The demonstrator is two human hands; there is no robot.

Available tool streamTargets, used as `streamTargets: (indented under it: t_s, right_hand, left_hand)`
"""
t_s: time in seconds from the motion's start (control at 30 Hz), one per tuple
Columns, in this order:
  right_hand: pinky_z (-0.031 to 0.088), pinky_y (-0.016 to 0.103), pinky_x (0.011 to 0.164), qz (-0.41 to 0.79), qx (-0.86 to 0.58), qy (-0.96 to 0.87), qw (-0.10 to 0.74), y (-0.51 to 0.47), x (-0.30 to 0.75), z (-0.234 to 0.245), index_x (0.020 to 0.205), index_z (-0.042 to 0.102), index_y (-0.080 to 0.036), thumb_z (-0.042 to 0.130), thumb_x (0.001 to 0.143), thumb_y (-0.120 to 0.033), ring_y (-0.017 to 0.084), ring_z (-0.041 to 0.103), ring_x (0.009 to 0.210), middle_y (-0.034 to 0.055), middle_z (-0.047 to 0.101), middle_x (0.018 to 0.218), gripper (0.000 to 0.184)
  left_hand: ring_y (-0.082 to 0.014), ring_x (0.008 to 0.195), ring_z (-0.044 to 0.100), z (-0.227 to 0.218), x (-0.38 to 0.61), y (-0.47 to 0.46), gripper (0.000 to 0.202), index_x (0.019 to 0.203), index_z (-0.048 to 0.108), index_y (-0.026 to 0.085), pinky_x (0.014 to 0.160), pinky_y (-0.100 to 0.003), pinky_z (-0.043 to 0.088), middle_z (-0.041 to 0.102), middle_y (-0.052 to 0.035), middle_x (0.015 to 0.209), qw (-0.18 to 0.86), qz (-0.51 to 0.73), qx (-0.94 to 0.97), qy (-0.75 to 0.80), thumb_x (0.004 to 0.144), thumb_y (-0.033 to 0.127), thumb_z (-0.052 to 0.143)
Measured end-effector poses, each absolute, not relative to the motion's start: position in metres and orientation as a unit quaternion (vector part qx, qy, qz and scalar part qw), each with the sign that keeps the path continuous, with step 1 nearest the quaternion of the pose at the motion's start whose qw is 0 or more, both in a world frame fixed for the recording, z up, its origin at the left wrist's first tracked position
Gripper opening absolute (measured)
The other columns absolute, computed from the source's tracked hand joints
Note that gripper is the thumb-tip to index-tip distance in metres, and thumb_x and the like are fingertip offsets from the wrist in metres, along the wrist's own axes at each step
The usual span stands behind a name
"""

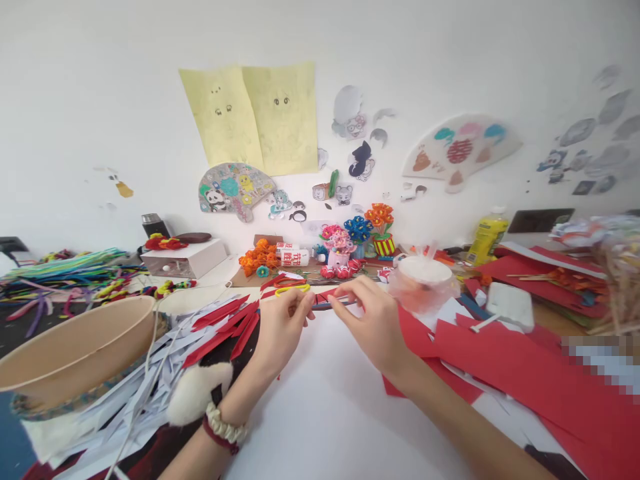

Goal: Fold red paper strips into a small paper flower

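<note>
Over the white sheet (320, 400), my left hand (281, 327) and my right hand (373, 320) come close together with their fingertips pinched. A small red paper strip (325, 295) shows in the gap between them, one end at each pinch; the fingers cover part of it. Just behind my left hand lie yellow-handled scissors (291, 288). Cut red paper strips (225, 327) lie to the left of my left wrist, on top of many white paper strips (135, 380). To the right of my right forearm, large red paper sheets (500, 360) overlap one another.
A beige oval basin (85, 347) stands at left, with a white cord (153, 333) beside it. Pipe-cleaner flowers (357, 230) stand along the wall. At right are a plastic-wrapped tub (425, 277), a yellow bottle (487, 237) and a white device (510, 305).
</note>
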State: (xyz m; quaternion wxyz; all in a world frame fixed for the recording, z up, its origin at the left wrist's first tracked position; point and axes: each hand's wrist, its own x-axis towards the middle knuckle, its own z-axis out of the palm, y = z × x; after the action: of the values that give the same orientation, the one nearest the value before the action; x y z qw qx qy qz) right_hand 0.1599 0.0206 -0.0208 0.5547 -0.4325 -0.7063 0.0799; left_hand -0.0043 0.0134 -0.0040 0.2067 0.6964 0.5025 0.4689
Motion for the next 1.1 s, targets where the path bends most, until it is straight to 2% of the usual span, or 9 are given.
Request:
streamTargets:
  t_s: [0.1, 0.33, 0.53, 0.87, 1.1]
  right_hand:
    - [0.037, 0.029, 0.058, 0.118, -0.435, -0.724, 0.523, 0.016, 0.152, -0.024, 0.076, 0.06, -0.023, 0.06, 0.085, -0.03, 0.018, 0.055, 0.065, 0.0022, 0.061, 0.073, 0.012]
    - [0.037, 0.028, 0.057, 0.171, -0.428, -0.743, 0.486, 0.019, 0.153, -0.027, 0.073, 0.058, -0.022, 0.052, 0.089, -0.023, 0.017, 0.055, 0.063, 0.0014, 0.061, 0.072, 0.016]
    - [0.036, 0.027, 0.055, 0.188, -0.428, -0.747, 0.472, 0.02, 0.156, -0.024, 0.069, 0.056, -0.021, 0.053, 0.086, -0.023, 0.016, 0.054, 0.061, 0.0006, 0.06, 0.067, 0.017]
    - [0.035, 0.023, 0.054, 0.194, -0.404, -0.764, 0.464, 0.017, 0.159, -0.018, 0.064, 0.051, -0.02, 0.052, 0.082, -0.017, 0.013, 0.05, 0.06, -0.0014, 0.056, 0.063, 0.018]
    - [0.034, 0.023, 0.053, 0.186, -0.382, -0.758, 0.494, 0.019, 0.159, -0.019, 0.059, 0.05, -0.019, 0.051, 0.074, -0.011, 0.012, 0.045, 0.057, -0.0025, 0.051, 0.058, 0.017]
  left_hand:
    - [-0.011, 0.053, 0.058, -0.009, 0.003, 0.009, 0.029, 0.071, 0.058, 0.018, 0.053, -0.021, 0.043, 0.065, 0.0013, 0.062, 0.135, 0.467, 0.714, 0.505, 0.09, 0.039, 0.049]
    - [-0.0126, 0.057, 0.06, -0.021, 0.003, 0.011, 0.026, 0.08, 0.06, 0.019, 0.058, -0.023, 0.043, 0.067, -0.0002, 0.067, 0.01, 0.424, 0.756, 0.499, 0.095, 0.034, 0.043]
    - [-0.0129, 0.061, 0.06, -0.023, 0.005, 0.009, 0.025, 0.082, 0.059, 0.019, 0.058, -0.023, 0.041, 0.068, -0.0023, 0.074, -0.032, 0.408, 0.778, 0.476, 0.096, 0.031, 0.041]
    - [-0.011, 0.059, 0.057, -0.027, 0.005, 0.007, 0.025, 0.08, 0.057, 0.017, 0.056, -0.021, 0.04, 0.065, -0.0011, 0.07, -0.104, 0.424, 0.797, 0.419, 0.097, 0.024, 0.04]
    - [-0.0105, 0.057, 0.055, -0.027, 0.006, 0.004, 0.024, 0.08, 0.058, 0.018, 0.053, -0.021, 0.038, 0.063, 0.0, 0.068, -0.13, 0.429, 0.801, 0.397, 0.096, 0.023, 0.042]
